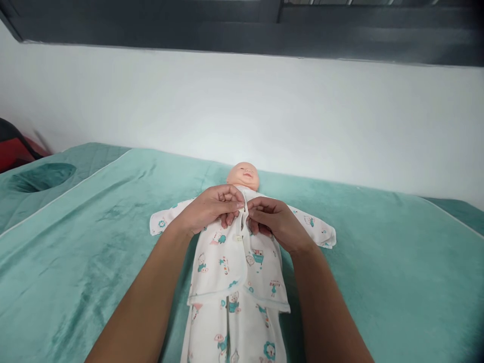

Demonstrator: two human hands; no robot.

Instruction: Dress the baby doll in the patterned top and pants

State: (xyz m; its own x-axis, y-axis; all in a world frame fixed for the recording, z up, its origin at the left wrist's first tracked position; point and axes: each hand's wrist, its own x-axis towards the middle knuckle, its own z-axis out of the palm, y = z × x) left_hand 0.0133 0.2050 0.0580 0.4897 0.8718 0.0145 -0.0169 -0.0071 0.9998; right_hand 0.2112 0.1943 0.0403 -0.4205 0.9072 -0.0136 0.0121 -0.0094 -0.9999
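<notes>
A baby doll [244, 175] lies on its back, dressed in a white printed baby shirt [223, 257] and matching pants [247, 335]. At the chest, my left hand [212, 207] pinches one front edge of the shirt between thumb and fingers. Just across from it my right hand [278, 222] grips the other front edge, its fingers curled. Between the fingertips the two edges stand slightly raised, with a small gap below. Whether a button or snap sits in the fingers is too small to tell. Both shirt sleeves lie spread out to the sides.
A teal plush cover [385, 272] spreads under the doll. At the left, a quilted section has a round face hole [43, 176], with a red and black object [15, 148] behind it. A white wall [242, 106] rises beyond, below a dark window frame [151, 25].
</notes>
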